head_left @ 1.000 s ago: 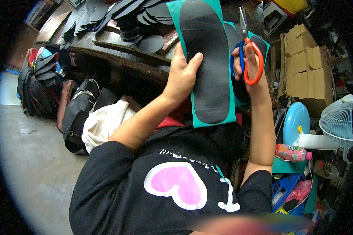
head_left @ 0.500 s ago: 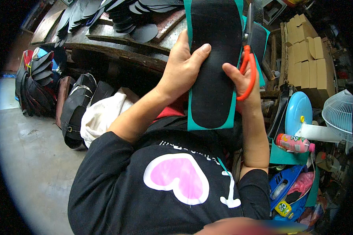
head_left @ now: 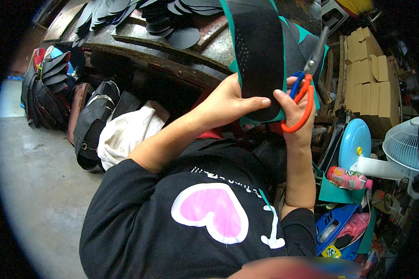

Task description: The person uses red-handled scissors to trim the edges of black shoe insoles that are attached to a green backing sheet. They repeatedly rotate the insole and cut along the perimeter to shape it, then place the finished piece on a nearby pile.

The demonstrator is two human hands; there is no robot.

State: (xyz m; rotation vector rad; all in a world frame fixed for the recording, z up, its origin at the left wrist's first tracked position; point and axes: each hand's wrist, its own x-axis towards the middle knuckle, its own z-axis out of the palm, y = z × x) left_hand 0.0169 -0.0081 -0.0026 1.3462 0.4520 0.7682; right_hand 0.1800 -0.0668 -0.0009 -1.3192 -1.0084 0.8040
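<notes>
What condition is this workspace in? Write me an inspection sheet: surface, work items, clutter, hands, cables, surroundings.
Surface: worn bench bearing piles of dark flat pieces.
Work items: black sole-shaped sheet edged in green; scissors with orange and blue handles.
Clutter: pink bottle; white cloth; blue plastic container among mixed items.
Hands: left hand grips the sheet near its lower end, thumb on its face; right hand holds the scissors, thumb beside the sheet's edge.
Cables: thin pale line near the bottle, perhaps a cord; where it leads cannot be told.
Surroundings: cardboard boxes and a fan to the right; grey floor to the left.
</notes>
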